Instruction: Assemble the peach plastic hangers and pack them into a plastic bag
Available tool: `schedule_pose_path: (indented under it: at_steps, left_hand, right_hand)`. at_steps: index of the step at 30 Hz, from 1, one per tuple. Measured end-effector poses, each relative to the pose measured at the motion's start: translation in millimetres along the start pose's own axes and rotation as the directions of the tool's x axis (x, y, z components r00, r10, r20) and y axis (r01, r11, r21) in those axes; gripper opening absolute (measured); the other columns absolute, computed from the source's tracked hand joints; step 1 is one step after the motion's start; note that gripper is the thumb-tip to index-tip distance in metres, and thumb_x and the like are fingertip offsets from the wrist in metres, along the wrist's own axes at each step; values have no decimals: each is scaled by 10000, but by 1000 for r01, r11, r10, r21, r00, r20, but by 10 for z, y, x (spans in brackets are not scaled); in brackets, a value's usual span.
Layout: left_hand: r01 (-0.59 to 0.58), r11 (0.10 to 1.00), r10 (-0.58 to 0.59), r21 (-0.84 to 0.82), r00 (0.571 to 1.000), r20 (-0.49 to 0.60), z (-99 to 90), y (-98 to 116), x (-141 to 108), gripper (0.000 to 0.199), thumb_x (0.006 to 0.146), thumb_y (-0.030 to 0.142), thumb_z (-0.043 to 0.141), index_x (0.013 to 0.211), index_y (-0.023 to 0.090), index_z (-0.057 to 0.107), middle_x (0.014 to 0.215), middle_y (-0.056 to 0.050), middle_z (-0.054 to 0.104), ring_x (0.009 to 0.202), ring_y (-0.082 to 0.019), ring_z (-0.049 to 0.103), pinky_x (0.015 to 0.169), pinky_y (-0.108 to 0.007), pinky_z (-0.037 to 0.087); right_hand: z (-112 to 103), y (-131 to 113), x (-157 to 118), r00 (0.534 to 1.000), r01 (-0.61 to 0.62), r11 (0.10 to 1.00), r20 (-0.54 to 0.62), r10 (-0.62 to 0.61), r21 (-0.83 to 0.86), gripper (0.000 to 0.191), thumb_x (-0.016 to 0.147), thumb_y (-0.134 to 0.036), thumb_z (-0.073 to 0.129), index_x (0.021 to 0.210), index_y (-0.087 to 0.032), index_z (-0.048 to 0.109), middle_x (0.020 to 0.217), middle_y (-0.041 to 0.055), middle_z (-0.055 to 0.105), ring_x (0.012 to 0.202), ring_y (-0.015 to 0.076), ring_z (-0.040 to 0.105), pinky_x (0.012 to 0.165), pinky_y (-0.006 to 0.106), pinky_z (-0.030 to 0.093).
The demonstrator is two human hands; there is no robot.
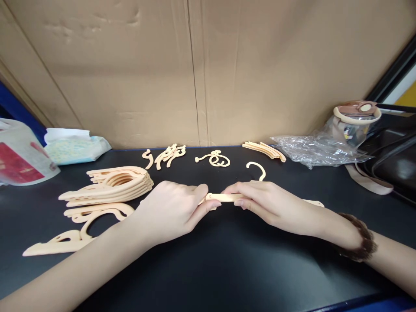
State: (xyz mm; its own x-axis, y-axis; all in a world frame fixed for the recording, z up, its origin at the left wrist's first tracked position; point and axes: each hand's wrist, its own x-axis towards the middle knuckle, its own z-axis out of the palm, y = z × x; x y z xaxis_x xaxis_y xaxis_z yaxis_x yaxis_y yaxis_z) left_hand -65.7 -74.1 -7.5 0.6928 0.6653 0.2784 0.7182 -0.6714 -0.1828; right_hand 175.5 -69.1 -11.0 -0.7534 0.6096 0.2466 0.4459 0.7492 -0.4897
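Both my hands grip a pale beige plastic hanger low over the black table. My left hand is closed, pinching its left end between thumb and fingers. My right hand is closed too, with thumb and fingertips on the bar just to the right. One tip of a beige piece pokes out beyond my right wrist. A curved hook shows just behind my right hand; whether it joins the held hanger is hidden. Beside my left forearm lies a stack of folded beige hangers, partly overlapped by the arm.
At the back of the black table lie small hook pieces, a ring-shaped piece and several curved strips. Clear plastic wrap and a strapped cup stand right. A tissue pack and white bag sit left.
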Motion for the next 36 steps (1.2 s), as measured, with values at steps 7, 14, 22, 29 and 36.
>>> schedule_pose_path:
  at_steps: [7,14,22,29,36]
  left_hand:
    - [-59,992,70,110,992,-104,3,27,5,440,1001,384,338,645,180,495,460,15,551,371,-157,548,398,-246,153]
    - [2,999,1,46,999,-53,-85,-32,17,288,919,356,493,682,193,487,460,55,486,388,-138,498,416,-241,179]
    - [-96,992,89,-79,992,-93,-127,-136,44,169,897,110,412,891,177,567,897,-55,606,929,-233,586,782,-372,475]
    - [-80,946,43,-314,991,-124,-12,-77,8,460,812,-54,337,993,259,623,1461,-22,360,1331,-236,392,997,-404,427]
    - [130,833,-123,-538,991,49,-16,118,-10,568,956,240,400,1474,283,171,1117,-46,651,904,-176,691,684,-273,559]
  right_hand:
    - [-20,29,11,1000,-14,994,21,11,110,283,1016,-239,378,1224,-238,570,1010,-12,671,788,103,592,775,228,434]
    - [-81,175,49,999,-8,984,39,15,-177,258,946,-409,524,987,-193,658,885,18,678,821,183,577,809,330,378]
    - [-251,350,38,994,-63,930,-103,27,-363,222,881,-421,621,899,-207,674,820,15,662,806,193,559,799,340,366]
    - [-129,321,25,988,-99,926,-150,47,-363,402,810,-436,699,1106,-181,606,890,35,687,878,225,572,800,346,417]
    - [-77,321,27,968,-169,942,-228,104,-289,620,862,-327,660,1396,-157,394,841,27,696,878,231,614,783,347,464]
